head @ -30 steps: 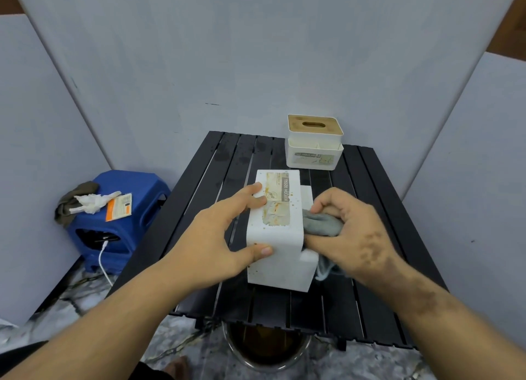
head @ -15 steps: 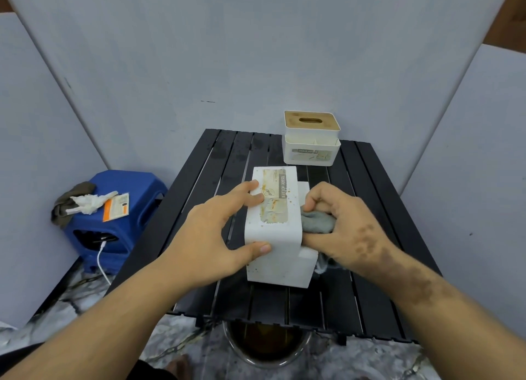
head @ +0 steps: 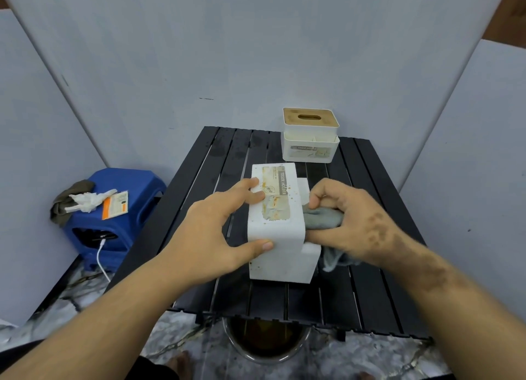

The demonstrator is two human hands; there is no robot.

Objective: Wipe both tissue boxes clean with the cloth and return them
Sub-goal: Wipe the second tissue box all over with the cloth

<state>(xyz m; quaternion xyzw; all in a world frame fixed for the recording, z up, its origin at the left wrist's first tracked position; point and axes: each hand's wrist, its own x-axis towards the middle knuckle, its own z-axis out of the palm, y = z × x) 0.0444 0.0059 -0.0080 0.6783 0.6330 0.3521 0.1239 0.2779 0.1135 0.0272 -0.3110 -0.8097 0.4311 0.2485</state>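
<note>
A white tissue box [head: 280,231] with a stained label lies tipped on its side in the middle of the black slatted table [head: 370,283]. My left hand [head: 216,231] holds it, fingers on the labelled face and thumb on its near end. My right hand [head: 353,223] grips a bunched grey cloth [head: 321,218] and presses it against the box's right side. The second tissue box [head: 310,136], white with a wooden slotted lid, stands upright at the table's far edge, untouched.
A blue plastic stool [head: 113,214] stands left of the table with a rag, crumpled tissue and an orange packet on it; a white cable hangs from it. A metal bowl [head: 264,342] sits on the floor below the table's near edge. Grey panels enclose the space.
My right hand with the cloth has shifted slightly along the box's right side. My left hand keeps its hold and the box stays put.
</note>
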